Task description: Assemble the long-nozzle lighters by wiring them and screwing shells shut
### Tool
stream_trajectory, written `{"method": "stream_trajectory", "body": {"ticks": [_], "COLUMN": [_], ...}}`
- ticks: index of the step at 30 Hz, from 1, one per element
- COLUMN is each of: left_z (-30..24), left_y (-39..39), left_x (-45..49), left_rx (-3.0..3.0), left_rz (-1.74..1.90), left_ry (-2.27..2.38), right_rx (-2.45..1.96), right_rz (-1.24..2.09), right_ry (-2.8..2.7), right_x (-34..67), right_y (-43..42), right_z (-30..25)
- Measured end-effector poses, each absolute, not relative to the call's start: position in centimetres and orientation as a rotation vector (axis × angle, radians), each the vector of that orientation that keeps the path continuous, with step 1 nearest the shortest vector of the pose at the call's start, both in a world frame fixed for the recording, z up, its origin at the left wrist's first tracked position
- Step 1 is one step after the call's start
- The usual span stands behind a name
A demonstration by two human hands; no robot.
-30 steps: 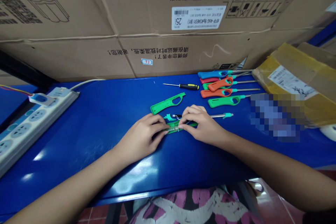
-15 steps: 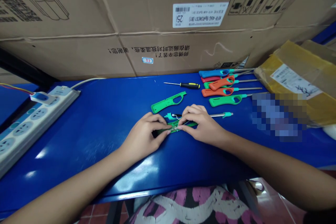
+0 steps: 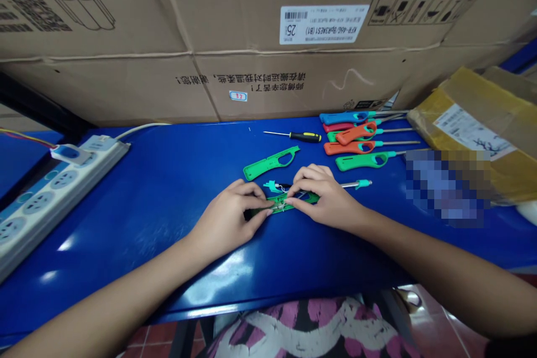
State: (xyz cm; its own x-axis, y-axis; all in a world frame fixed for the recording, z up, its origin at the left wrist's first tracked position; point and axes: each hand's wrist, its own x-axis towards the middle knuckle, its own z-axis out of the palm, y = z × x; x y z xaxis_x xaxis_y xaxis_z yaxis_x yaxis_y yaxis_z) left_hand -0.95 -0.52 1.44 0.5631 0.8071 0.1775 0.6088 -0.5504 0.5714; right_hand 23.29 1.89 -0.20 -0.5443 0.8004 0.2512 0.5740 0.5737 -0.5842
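Note:
My left hand (image 3: 232,210) is closed on the left end of a green lighter housing half (image 3: 289,206), which lies open side up with small parts inside. My right hand (image 3: 327,197) comes in from the right, its thumb and fingertips pinched at the middle of that shell; whatever is between them is too small to make out. Just behind, partly covered by my right hand, lies a metal lighter tube with turquoise ends (image 3: 363,184) and thin wires at its left. The other green housing half (image 3: 268,164) rests farther back, its inner side up.
A black and yellow screwdriver (image 3: 305,137) lies at the back. Several assembled lighters (image 3: 350,147) are piled at the back right, beside a taped yellow package (image 3: 474,123). A power strip (image 3: 54,193) runs along the left. A large cardboard box (image 3: 235,22) stands behind the blue table (image 3: 138,201).
My right fingertips have shifted slightly right and up at the shell, showing more of its middle. My left hand keeps its hold. The whole view has shifted a little.

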Motion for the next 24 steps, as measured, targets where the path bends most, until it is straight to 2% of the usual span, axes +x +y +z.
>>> {"method": "stream_trajectory", "body": {"ticks": [24], "left_z": [1.09], "left_y": [-0.64], "left_x": [-0.80], "left_rx": [2.455], "left_rz": [0.620], "left_ry": [1.127], "right_rx": [-1.083], "right_rz": [0.525], "right_ry": [-2.339], "right_x": [23.32], "right_y": [1.96], "right_z": [-0.34]}}
